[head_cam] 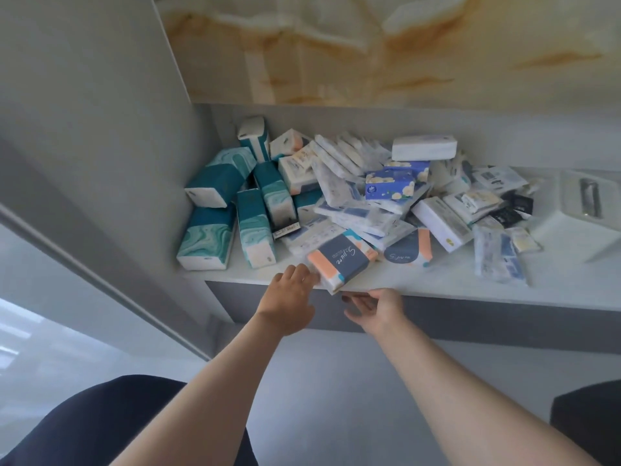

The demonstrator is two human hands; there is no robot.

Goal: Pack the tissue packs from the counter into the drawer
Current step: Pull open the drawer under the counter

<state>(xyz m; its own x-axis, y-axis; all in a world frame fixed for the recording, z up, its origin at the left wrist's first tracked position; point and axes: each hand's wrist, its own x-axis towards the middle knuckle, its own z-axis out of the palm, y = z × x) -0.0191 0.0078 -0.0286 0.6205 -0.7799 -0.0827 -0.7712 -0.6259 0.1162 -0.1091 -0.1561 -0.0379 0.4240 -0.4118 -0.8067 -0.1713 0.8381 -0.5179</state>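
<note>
White worktop (437, 280) under a marble wall (369, 45): fingers (307, 275) of our left hand (290, 290) lie against the navy-and-peach tissue pack (342, 260), which overhangs the edge; we cannot tell whether they grip. Our right hand (378, 307) hovers beneath, fingers straight and apart. We judge this the pick-up; next we need a firm hold and the unseen drawer.

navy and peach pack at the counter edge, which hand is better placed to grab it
Probably left: the left hand touches the end of the pack on the counter; the right hand sits open below its edge.
</note>
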